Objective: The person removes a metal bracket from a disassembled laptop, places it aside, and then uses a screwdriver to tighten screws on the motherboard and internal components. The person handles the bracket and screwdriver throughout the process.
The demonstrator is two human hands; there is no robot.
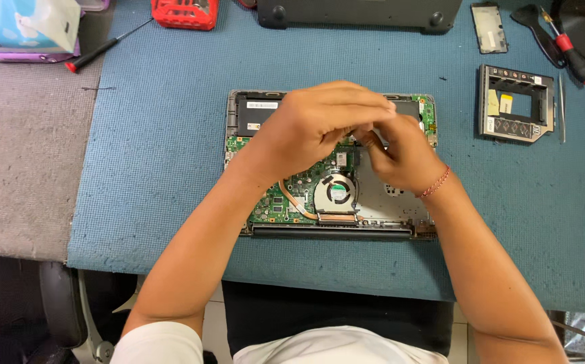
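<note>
At the centre of the frame an opened laptop (326, 202) lies on the blue mat (157, 168) covering the table, its green board and round fan (336, 191) exposed. The left hand (312, 125) and right hand (403, 158) meet over its upper middle, fingers curled together; whether they pinch anything cannot be told. A metal drive caddy (516, 104) rests at upper right.

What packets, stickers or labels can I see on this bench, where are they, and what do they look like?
Tissue pack: top left corner, soft, pale blue and white.
White label: small rectangle in the open laptop's dark upper-left bay.
Yellow stickers: two small ones on the grey drive caddy, at right.
</note>
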